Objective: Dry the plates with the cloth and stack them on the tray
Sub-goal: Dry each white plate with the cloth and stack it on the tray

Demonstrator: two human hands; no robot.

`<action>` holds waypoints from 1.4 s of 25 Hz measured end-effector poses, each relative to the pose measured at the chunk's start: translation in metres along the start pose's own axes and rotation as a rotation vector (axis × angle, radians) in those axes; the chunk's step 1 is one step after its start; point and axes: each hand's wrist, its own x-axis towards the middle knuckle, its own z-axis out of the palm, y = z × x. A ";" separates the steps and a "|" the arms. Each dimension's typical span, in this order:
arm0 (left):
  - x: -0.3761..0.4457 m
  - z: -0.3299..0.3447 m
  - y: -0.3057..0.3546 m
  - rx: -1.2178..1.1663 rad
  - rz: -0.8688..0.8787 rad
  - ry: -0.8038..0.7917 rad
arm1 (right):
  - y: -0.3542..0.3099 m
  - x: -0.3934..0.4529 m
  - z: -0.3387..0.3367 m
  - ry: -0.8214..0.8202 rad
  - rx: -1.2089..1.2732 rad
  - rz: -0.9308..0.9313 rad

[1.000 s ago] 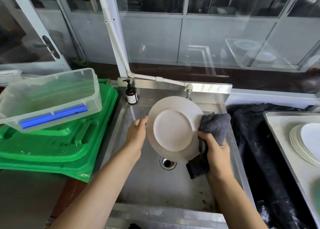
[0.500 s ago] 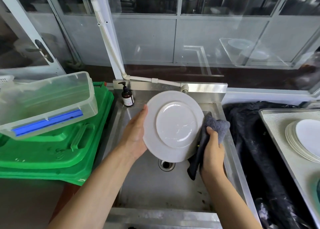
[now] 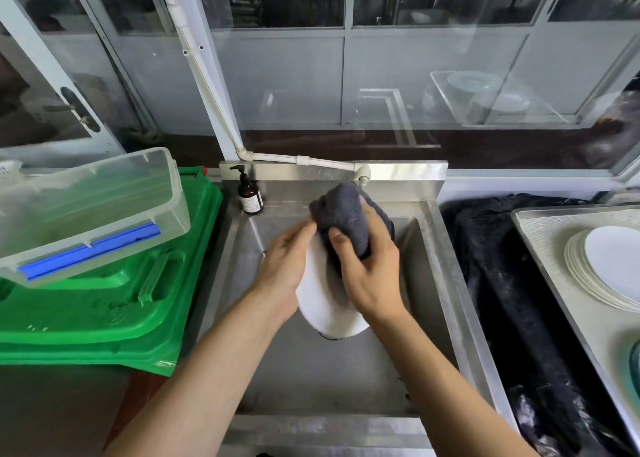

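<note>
Your left hand (image 3: pixel 289 266) grips the white plate (image 3: pixel 325 304) on edge over the sink (image 3: pixel 433 248); your right hand (image 3: pixel 367 269) clutches the grey cloth (image 3: pixel 341 217) against it.
Wipe both faces and the rim, holding firmly, then stack it on the dried plates (image 3: pixel 602 266) on the tray (image 3: pixel 540 228) at right.

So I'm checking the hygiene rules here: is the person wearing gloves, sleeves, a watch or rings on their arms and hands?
No. The left hand and right hand are bare, with no gloves. Both forearms are uncovered as far as the picture shows, so no sleeves are in view. No watch, bracelet or ring shows on either wrist or on the fingers that can be seen.
</note>
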 end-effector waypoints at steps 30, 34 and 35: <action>0.011 0.020 0.034 -0.275 -0.222 0.076 | 0.032 -0.093 -0.009 -0.078 -0.081 -0.305; 0.009 0.016 0.037 -0.276 -0.193 0.055 | 0.036 -0.086 -0.010 0.182 0.166 0.083; 0.007 0.014 0.038 -0.269 -0.192 0.039 | 0.033 -0.077 -0.012 0.261 0.238 0.170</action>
